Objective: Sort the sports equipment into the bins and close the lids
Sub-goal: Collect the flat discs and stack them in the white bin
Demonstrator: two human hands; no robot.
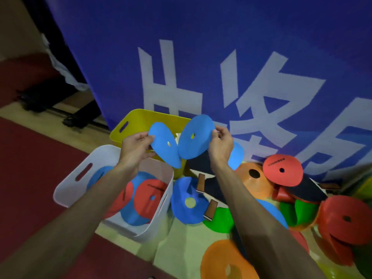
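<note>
My left hand [135, 147] grips one blue disc cone [165, 146] by its edge. My right hand [221, 143] grips a second blue disc cone [194, 137]. Both cones are held up on edge, touching at the bottom, above the gap between the two bins. The white bin [66, 186] at lower left holds several blue and red disc cones [150, 195]. The yellow bin [141, 119] stands behind it; its contents are mostly hidden by the cones. Paddles with dark faces and wooden handles [201, 182] lie on the floor beside a blue cone [186, 200].
A pile of orange [253, 182], red [281, 170], green [219, 220] and blue cones covers the floor at right. A blue banner [201, 57] with white characters stands right behind the bins. Dark red mat [26, 168] lies to the left.
</note>
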